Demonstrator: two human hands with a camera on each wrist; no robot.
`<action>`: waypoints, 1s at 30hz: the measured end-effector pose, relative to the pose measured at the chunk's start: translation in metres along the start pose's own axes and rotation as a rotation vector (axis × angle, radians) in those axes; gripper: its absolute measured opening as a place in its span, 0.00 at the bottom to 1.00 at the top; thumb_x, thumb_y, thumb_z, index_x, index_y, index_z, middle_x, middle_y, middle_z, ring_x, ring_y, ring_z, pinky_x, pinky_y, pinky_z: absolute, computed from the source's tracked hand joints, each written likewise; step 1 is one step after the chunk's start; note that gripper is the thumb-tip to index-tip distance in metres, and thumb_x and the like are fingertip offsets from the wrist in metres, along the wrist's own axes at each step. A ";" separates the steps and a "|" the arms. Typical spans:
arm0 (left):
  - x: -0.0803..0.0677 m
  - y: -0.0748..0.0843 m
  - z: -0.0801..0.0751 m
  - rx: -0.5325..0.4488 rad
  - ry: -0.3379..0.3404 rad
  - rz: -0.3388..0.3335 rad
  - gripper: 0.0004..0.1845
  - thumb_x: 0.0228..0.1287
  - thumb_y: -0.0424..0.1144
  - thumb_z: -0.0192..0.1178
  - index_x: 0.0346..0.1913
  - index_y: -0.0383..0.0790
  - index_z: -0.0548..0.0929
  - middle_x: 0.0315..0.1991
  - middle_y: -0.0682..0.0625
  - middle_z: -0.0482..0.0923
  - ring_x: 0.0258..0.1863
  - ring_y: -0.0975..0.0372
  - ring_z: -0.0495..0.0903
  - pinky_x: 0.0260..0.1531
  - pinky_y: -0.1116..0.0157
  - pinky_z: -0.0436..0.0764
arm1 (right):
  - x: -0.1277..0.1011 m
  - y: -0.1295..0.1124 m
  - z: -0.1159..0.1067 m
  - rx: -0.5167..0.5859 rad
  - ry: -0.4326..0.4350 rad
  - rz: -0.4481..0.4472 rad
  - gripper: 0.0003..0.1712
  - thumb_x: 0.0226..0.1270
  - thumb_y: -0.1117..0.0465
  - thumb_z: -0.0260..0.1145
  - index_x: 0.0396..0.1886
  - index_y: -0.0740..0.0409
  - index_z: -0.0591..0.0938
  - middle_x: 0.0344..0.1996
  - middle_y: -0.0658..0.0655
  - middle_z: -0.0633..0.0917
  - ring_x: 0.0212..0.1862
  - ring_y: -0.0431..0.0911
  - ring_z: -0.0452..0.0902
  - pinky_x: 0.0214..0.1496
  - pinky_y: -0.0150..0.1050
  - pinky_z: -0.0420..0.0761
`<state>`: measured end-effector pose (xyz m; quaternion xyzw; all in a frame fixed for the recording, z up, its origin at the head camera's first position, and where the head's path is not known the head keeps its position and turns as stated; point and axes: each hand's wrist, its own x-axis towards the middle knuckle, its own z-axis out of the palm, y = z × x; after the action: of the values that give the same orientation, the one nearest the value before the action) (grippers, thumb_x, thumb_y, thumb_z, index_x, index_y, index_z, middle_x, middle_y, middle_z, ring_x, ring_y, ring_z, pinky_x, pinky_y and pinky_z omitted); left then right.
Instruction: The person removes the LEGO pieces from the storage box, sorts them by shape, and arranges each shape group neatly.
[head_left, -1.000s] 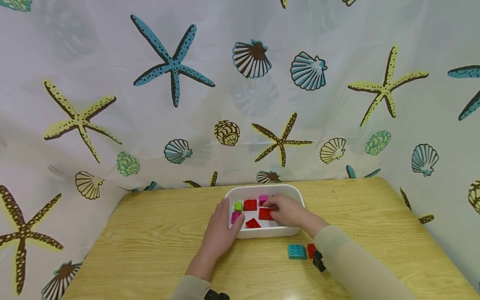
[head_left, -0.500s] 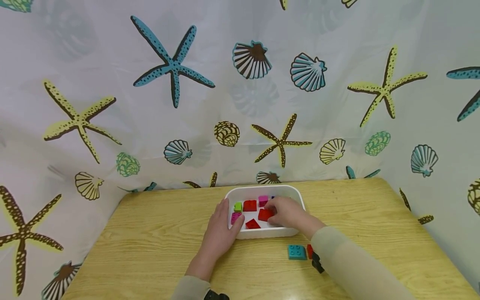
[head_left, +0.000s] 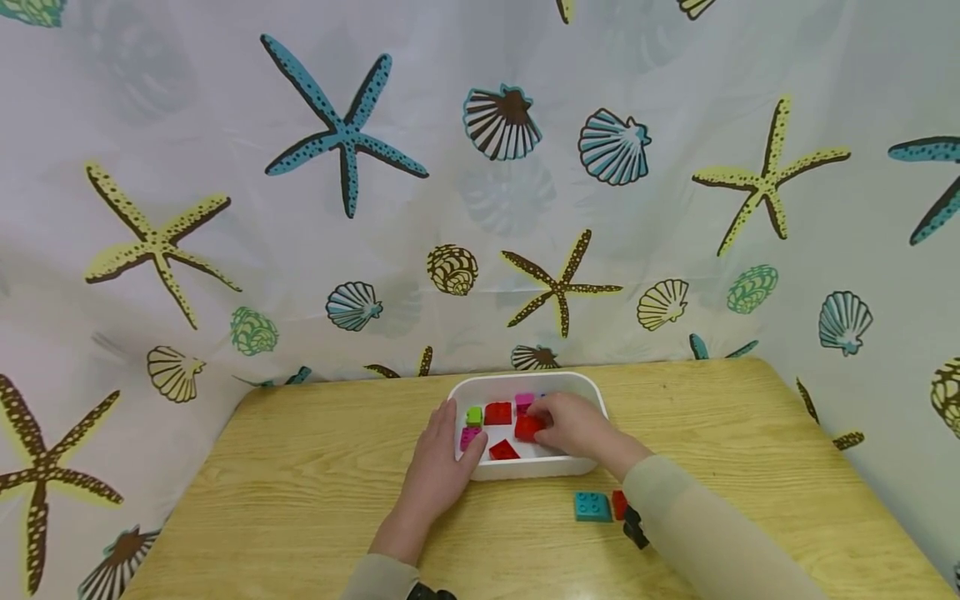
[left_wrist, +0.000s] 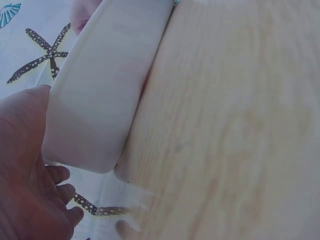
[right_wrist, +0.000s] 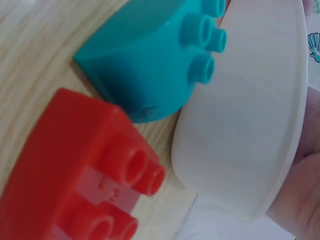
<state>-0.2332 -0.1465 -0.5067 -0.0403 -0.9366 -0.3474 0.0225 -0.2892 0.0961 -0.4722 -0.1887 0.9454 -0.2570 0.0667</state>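
A white plastic tray (head_left: 517, 472) sits on the table with toy bricks inside. My left hand (head_left: 435, 460) grips its near left corner, fingers along the outside and thumb over the rim; the left wrist view shows the same hold at the tray wall (left_wrist: 100, 95). My right hand (head_left: 573, 423) reaches over the right side and pinches a red brick (head_left: 527, 428), which looks tilted. Around it lie another red brick (head_left: 498, 413), a red angled brick (head_left: 503, 451), a lime green brick (head_left: 474, 416) and magenta bricks (head_left: 470, 438). A bit of blue shows behind my right fingers.
In front of the tray, a teal brick (head_left: 592, 507) and a red brick (head_left: 619, 505) lie side by side on the wooden table (head_left: 315, 483), under my right forearm. Behind the table hangs a curtain (head_left: 405, 208) printed with starfish and shells.
My right hand has closed on the red brick and tipped it, shifting it slightly left. The left hand has stayed at the tray's corner.
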 end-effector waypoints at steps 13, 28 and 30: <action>0.000 0.000 0.001 -0.003 0.003 0.004 0.48 0.83 0.58 0.59 0.90 0.37 0.51 0.90 0.39 0.49 0.88 0.41 0.48 0.83 0.37 0.54 | -0.016 -0.008 -0.013 0.084 0.059 -0.043 0.18 0.70 0.66 0.80 0.58 0.59 0.92 0.46 0.52 0.91 0.52 0.54 0.86 0.61 0.47 0.87; 0.000 0.000 0.000 -0.015 0.002 0.001 0.48 0.83 0.58 0.60 0.91 0.38 0.50 0.90 0.40 0.49 0.89 0.41 0.47 0.84 0.37 0.52 | -0.047 -0.009 -0.031 0.122 0.103 -0.097 0.20 0.71 0.65 0.79 0.61 0.59 0.90 0.49 0.50 0.89 0.54 0.52 0.85 0.61 0.48 0.87; -0.001 0.000 0.000 -0.017 0.002 0.002 0.48 0.83 0.58 0.60 0.91 0.38 0.50 0.90 0.40 0.49 0.89 0.41 0.47 0.84 0.37 0.52 | -0.053 -0.010 -0.032 0.128 0.097 -0.095 0.20 0.72 0.64 0.78 0.62 0.58 0.90 0.49 0.49 0.89 0.54 0.51 0.85 0.61 0.47 0.87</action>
<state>-0.2324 -0.1464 -0.5068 -0.0409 -0.9336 -0.3553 0.0233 -0.2442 0.1237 -0.4386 -0.2162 0.9191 -0.3288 0.0208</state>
